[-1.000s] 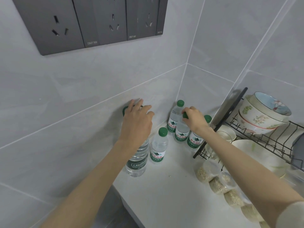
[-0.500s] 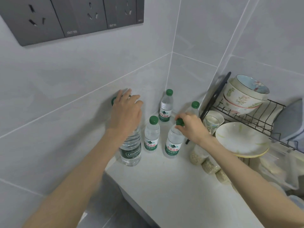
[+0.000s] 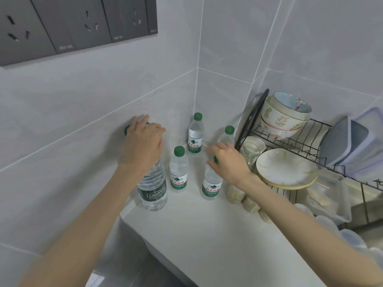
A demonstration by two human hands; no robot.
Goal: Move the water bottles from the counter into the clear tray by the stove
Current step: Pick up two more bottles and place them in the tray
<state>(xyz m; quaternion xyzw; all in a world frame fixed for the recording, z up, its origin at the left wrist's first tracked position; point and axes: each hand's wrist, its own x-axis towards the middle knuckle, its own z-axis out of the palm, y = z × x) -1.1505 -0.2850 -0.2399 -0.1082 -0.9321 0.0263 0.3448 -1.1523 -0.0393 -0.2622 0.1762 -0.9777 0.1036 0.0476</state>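
Glossy grey tiles, smooth white counter (image 3: 207,235). Left hand (image 3: 143,146) curled round the green cap of ribbed large bottle (image 3: 153,189). Right hand (image 3: 228,162) over small bottle (image 3: 211,187), grip blurred, cannot tell. Both upright on counter.

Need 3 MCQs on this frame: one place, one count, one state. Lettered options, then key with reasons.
1. The left hand covers the top of: A. the large bottle by the left wall; B. the corner bottle; C. the bottle nearest the dish rack.
2. Bottles standing on the counter: A. three; B. five; C. seven.
3. The bottles are: A. lying down; B. upright, uncapped; C. upright, green caps on.
Key: 1 A, its fingers lie over the large bottle's cap; 2 B, one large plus four small bottles; 3 C, all stand with a green cap showing.
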